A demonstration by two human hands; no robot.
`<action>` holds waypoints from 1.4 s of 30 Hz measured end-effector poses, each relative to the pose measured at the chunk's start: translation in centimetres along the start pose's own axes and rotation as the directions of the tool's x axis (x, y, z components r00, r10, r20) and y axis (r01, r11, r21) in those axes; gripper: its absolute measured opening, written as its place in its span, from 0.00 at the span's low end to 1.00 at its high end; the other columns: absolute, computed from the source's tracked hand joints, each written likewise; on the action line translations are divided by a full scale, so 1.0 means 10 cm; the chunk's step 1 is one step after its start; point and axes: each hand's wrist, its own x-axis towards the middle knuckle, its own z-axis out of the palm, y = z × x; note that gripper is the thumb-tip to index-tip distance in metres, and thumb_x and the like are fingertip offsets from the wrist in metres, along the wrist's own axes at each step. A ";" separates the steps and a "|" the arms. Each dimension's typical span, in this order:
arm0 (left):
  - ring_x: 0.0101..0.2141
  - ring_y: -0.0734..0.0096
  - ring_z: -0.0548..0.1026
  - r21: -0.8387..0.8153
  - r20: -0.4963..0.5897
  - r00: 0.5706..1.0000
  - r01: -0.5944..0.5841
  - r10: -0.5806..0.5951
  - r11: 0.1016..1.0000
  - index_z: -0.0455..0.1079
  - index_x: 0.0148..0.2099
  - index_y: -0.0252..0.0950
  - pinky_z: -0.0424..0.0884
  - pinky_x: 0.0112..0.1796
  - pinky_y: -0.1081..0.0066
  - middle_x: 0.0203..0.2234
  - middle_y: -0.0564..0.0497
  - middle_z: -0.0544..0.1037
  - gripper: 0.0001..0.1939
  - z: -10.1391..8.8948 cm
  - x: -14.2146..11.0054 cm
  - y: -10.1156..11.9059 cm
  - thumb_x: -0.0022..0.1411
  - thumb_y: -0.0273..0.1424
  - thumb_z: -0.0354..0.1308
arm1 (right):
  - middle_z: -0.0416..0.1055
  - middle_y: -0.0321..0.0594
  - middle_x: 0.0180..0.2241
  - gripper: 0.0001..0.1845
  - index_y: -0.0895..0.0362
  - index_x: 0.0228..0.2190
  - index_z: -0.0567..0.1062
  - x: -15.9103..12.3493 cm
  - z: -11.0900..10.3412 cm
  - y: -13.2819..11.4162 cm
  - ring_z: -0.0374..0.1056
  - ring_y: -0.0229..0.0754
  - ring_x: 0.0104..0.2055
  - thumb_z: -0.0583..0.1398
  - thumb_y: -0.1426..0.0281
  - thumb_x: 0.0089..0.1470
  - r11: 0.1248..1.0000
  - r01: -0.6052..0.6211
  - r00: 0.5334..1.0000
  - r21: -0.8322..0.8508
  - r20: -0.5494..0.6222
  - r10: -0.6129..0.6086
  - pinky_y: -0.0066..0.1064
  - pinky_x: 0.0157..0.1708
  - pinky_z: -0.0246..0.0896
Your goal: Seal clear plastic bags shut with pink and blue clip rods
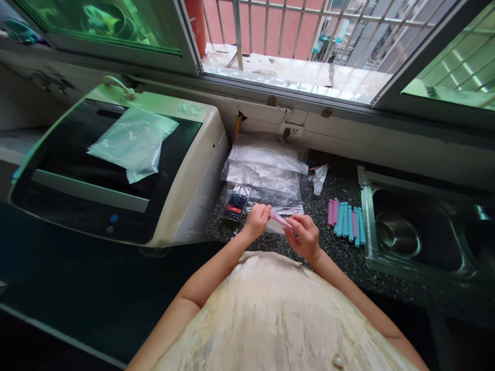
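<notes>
A pink bag-sealing clip (pixel 280 219) is stretched between my hands above the front of the counter. My left hand (pixel 257 223) pinches its left end, and the fingers of my right hand (pixel 304 237) are closed round its right end. Below and behind them lie clear plastic bags (pixel 266 165), overlapping in layers. A pale piece of plastic shows under the clip, but I cannot tell whether the clip is on it. To the right, several blue clips (pixel 342 219) and pink clips (pixel 331 211) lie side by side in a row.
A phone (pixel 236 202) lies left of the bags. Crumpled plastic (pixel 319 179) sits behind the clips. A steel sink (pixel 367 221) borders the counter at right, with a metal bowl (pixel 398 234) inside. At left stands a washing machine (pixel 193 190) with a plastic bag (pixel 135 139) on its lid.
</notes>
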 end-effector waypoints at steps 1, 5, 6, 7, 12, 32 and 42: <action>0.26 0.70 0.61 0.017 -0.005 1.000 0.003 -0.003 1.000 0.53 0.20 0.38 0.59 0.31 0.68 0.18 0.52 0.62 0.21 0.00 0.00 0.00 0.64 0.38 0.35 | 0.69 0.43 0.34 0.10 0.53 0.38 0.73 -0.01 0.00 0.00 0.64 0.42 0.36 0.56 0.69 0.52 0.999 0.032 0.999 -0.004 0.020 -0.032 0.35 0.36 0.61; 0.27 0.70 0.61 0.071 -0.026 0.999 -0.025 0.026 0.997 0.53 0.20 0.38 0.58 0.31 0.68 0.18 0.51 0.63 0.21 0.01 0.00 0.03 0.64 0.38 0.36 | 0.69 0.42 0.32 0.10 0.52 0.36 0.74 -0.02 0.01 0.02 0.63 0.41 0.35 0.55 0.70 0.52 0.997 0.048 0.997 -0.053 0.065 -0.045 0.35 0.37 0.60; 0.27 0.70 0.61 0.082 -0.026 0.999 -0.037 0.039 0.996 0.53 0.20 0.38 0.58 0.31 0.68 0.19 0.51 0.63 0.21 0.02 0.00 0.04 0.64 0.38 0.35 | 0.69 0.42 0.32 0.10 0.53 0.36 0.74 -0.02 0.02 0.03 0.63 0.41 0.35 0.55 0.69 0.53 0.997 0.026 0.998 -0.071 0.056 -0.022 0.35 0.37 0.60; 0.27 0.70 0.61 0.091 -0.023 0.998 -0.051 0.053 0.995 0.52 0.20 0.38 0.58 0.31 0.68 0.19 0.51 0.63 0.21 0.02 0.00 0.04 0.64 0.37 0.35 | 0.69 0.42 0.32 0.10 0.54 0.35 0.74 -0.02 0.03 0.05 0.63 0.41 0.34 0.55 0.69 0.52 0.997 0.005 0.999 -0.083 0.048 -0.001 0.35 0.37 0.59; 0.27 0.69 0.61 0.098 0.003 0.995 -0.097 0.097 0.991 0.52 0.21 0.38 0.59 0.31 0.67 0.19 0.51 0.63 0.20 0.03 0.00 0.05 0.64 0.36 0.34 | 0.69 0.41 0.27 0.07 0.56 0.31 0.73 -0.02 0.06 0.08 0.62 0.41 0.31 0.55 0.68 0.52 0.997 -0.045 0.997 -0.055 0.067 0.049 0.32 0.33 0.58; 0.25 0.72 0.62 -0.227 0.120 0.991 -0.025 0.053 0.974 0.56 0.19 0.37 0.59 0.31 0.69 0.18 0.52 0.63 0.28 0.03 0.00 0.03 0.60 0.50 0.33 | 0.66 0.37 0.22 0.07 0.57 0.26 0.71 -0.04 0.07 0.03 0.60 0.34 0.22 0.55 0.69 0.52 0.998 -0.053 0.996 0.016 0.068 0.052 0.24 0.24 0.55; 0.23 0.75 0.60 -0.365 0.170 0.985 0.079 -0.017 0.928 0.56 0.21 0.36 0.59 0.28 0.71 0.18 0.54 0.61 0.28 0.05 -0.01 0.05 0.57 0.53 0.36 | 0.65 0.36 0.21 0.06 0.58 0.25 0.71 -0.03 0.06 0.05 0.59 0.33 0.22 0.56 0.70 0.51 0.999 -0.025 0.999 0.020 0.045 0.024 0.24 0.23 0.53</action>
